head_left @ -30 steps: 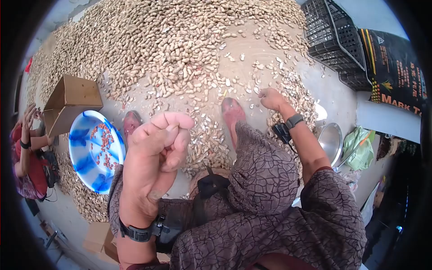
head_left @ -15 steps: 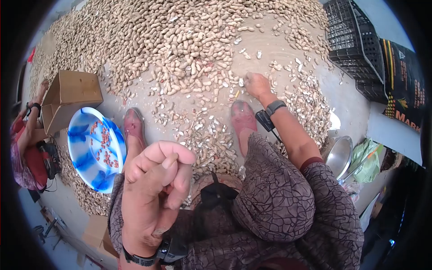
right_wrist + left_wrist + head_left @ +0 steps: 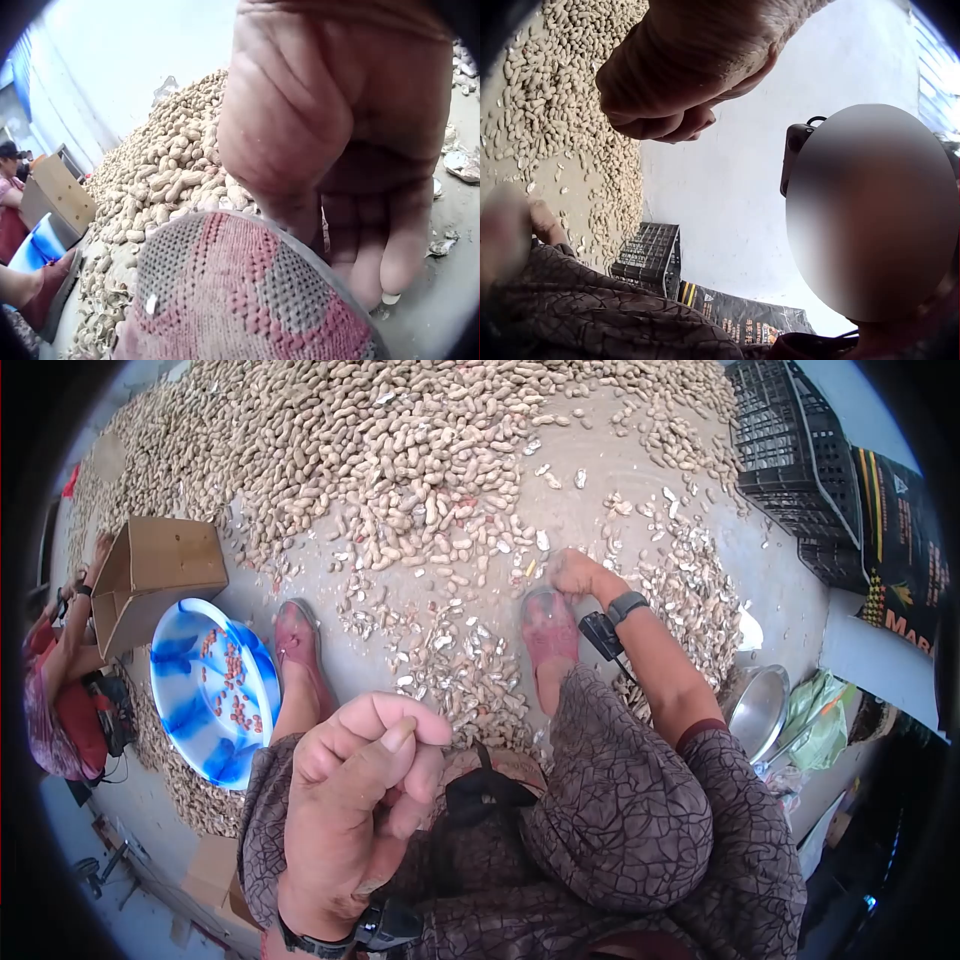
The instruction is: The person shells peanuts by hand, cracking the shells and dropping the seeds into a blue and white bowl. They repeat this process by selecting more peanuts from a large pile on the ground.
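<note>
My left hand (image 3: 355, 795) is raised over my lap, its fingers curled in and the thumb against the index finger. Nothing shows in it in the head or left wrist view. Low at the floor, my right hand (image 3: 583, 574) is beside the toe of my right red shoe (image 3: 548, 628). The right wrist view shows its fingers (image 3: 409, 247) pointing down, loosely bent, with a pale bit of shell (image 3: 391, 298) at one fingertip. The shoe hides the thumb's tip. Broken peanut shells (image 3: 470, 670) lie between my feet, and a large heap of unshelled peanuts (image 3: 380, 460) spreads ahead.
Left of my feet stands a blue-and-white basin (image 3: 185, 715) with some red peanut kernels, beside a cardboard box (image 3: 178, 555). Another person (image 3: 70, 700) sits at far left. To the right are black crates (image 3: 795, 470), a black sack (image 3: 900, 550) and a metal bowl (image 3: 757, 710).
My right hand has come left from over the shells, first ahead of the right shoe, then back beside its toe. The left hand has lowered slightly, still curled. The head view has shifted.
</note>
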Demonstrator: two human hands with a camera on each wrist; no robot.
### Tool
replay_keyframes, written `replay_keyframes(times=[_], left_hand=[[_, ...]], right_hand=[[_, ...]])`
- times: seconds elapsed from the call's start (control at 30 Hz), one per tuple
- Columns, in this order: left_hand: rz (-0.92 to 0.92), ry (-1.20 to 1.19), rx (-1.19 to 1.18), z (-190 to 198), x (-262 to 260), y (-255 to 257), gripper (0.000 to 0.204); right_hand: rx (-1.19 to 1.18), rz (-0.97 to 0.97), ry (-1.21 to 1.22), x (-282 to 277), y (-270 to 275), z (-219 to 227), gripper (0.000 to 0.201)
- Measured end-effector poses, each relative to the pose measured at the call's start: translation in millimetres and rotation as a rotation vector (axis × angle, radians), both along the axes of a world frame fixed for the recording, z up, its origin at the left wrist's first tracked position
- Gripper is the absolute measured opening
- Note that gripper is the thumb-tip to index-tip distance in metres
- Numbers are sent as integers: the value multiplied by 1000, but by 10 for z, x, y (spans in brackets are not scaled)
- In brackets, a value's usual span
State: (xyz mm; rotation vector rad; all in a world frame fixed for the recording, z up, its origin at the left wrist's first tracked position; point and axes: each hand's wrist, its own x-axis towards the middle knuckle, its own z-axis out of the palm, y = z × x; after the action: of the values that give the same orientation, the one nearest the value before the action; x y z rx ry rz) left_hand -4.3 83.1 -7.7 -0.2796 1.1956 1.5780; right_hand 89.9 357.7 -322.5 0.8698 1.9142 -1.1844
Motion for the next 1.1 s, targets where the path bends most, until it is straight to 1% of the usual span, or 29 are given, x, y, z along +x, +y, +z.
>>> replay_keyframes(times=[0.03,0.1,0.13,0.2,0.23,0.3,0.33,0.4,0.53,0.6,0.63,0.7,0.83,0.9,0.93,1.0,1.03,1.1], left_hand=[[2,-4,-1,-3,6,-6,20],[2,-16,-13,-2,14,-12,20],[5,-31,-25,2,17,-13,20],[0,-36,-31,16,26,-17,19],[-3,-43,-39,26,31,-23,19],[-14,-35,-47,54,35,-34,19],[-26,-29,-57,61,39,-42,19],[-29,-44,-52,62,52,-58,19],[-38,-68,-66,58,76,-86,19],[-38,-71,-62,40,75,-104,19],[-36,-75,-55,32,78,-116,19],[-40,-77,-69,20,90,-135,19],[-44,-67,-67,-17,104,-172,19],[-32,-63,-80,-3,95,-161,19],[-30,-64,-92,0,98,-156,19],[-42,-64,-90,-2,104,-154,19],[-55,-58,-84,-4,102,-150,18],[-63,-52,-80,-15,103,-141,18]], right_hand=[[0,-2,1,-21,13,4,15],[25,-112,14,-90,73,-11,15],[26,-114,15,-116,105,-41,15],[382,-3,332,-175,136,-57,19],[383,-3,332,-199,144,-41,19],[466,-67,357,-270,156,-4,19],[465,-66,354,-301,147,9,19],[472,-28,423,-351,132,8,19],[449,-41,383,-431,43,-15,19],[564,-22,422,-438,-26,-22,19],[559,-23,422,-454,-51,-32,19],[637,36,370,-490,-78,-43,23],[625,33,383,-495,-88,-9,20],[575,-21,326,-469,-54,38,21],[571,-18,323,-455,-28,64,21],[195,-248,240,-432,41,109,19],[196,-250,238,-409,47,96,19],[-60,-490,272,-382,30,116,14]])
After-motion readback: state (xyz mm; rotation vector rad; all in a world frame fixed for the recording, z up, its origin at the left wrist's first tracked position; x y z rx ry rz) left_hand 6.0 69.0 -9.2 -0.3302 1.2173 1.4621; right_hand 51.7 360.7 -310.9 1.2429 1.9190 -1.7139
